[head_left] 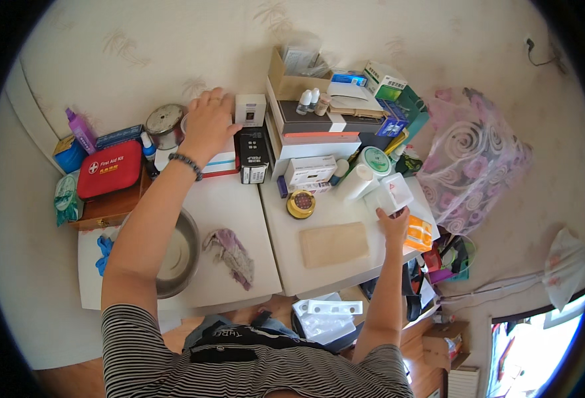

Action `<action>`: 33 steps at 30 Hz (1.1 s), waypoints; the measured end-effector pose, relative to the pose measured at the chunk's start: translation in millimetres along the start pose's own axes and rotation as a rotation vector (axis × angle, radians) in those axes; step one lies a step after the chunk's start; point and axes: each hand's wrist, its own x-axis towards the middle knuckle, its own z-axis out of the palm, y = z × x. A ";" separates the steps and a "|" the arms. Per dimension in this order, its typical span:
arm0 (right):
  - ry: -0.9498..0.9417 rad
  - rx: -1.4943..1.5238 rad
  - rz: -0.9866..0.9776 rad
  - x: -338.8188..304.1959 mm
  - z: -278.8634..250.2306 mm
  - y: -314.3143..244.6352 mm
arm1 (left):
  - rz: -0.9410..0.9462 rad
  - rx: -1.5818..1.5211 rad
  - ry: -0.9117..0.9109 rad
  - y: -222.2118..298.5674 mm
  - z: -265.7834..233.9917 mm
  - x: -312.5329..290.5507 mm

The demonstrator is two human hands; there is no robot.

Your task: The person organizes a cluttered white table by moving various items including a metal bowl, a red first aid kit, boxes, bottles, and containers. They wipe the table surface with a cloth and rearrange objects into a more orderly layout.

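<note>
My left hand reaches to the back of the table by the wall, fingers stretched out and thumb apart. It is over a stack of flat boxes, between a dented round tin and a small white box. A black box stands just right of my left wrist; what lies under the palm is hidden. At the right, my right hand grips the near edge of a white plastic container. Beside that container are a white bottle and an orange packet.
A metal basin and a crumpled cloth lie on the left tabletop. A beige folded cloth is on the right one, near a gold round jar. Stacked boxes and a red first-aid case line the back.
</note>
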 end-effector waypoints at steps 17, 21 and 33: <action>-0.045 0.179 -0.181 -78.5 -81.7 -82.0 | -0.200 -0.354 -0.125 0.1 -27.7 57.0; -0.118 0.086 -0.195 -115.8 -94.2 -110.3 | -0.124 -0.619 -0.294 -12.6 -99.1 2.1; -0.315 0.167 -0.292 -185.7 12.8 -206.3 | 0.066 -0.408 -0.632 -49.1 5.4 -103.2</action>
